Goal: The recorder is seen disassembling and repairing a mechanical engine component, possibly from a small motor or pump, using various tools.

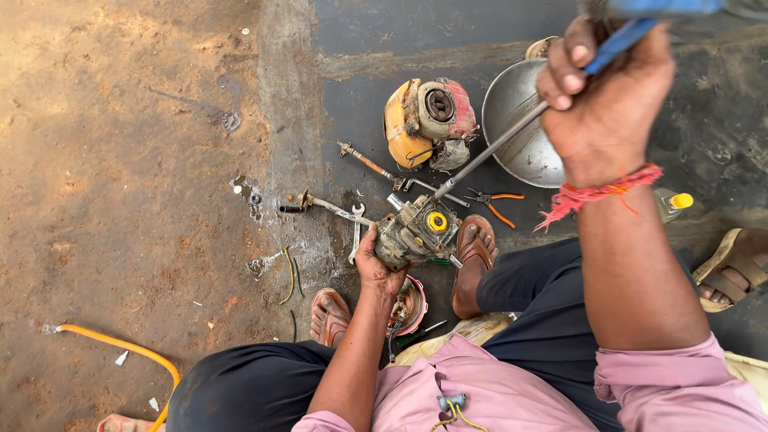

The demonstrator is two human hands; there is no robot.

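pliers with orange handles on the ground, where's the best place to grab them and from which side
Probably by the two orange handles of the pliers, coming from above on the bowl side. They lie flat on the dark floor, handles spread toward the metal bowl, with their jaws close to the long screwdriver.

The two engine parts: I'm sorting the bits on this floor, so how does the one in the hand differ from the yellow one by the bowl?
The grey engine block is gripped by the left hand, while the yellow engine housing lies untouched on the floor beside the metal bowl. The block is bare grimy metal with a small yellow cap; the housing is yellow and red. A long screwdriver in the right hand reaches the block only. Both look worn and dirty.
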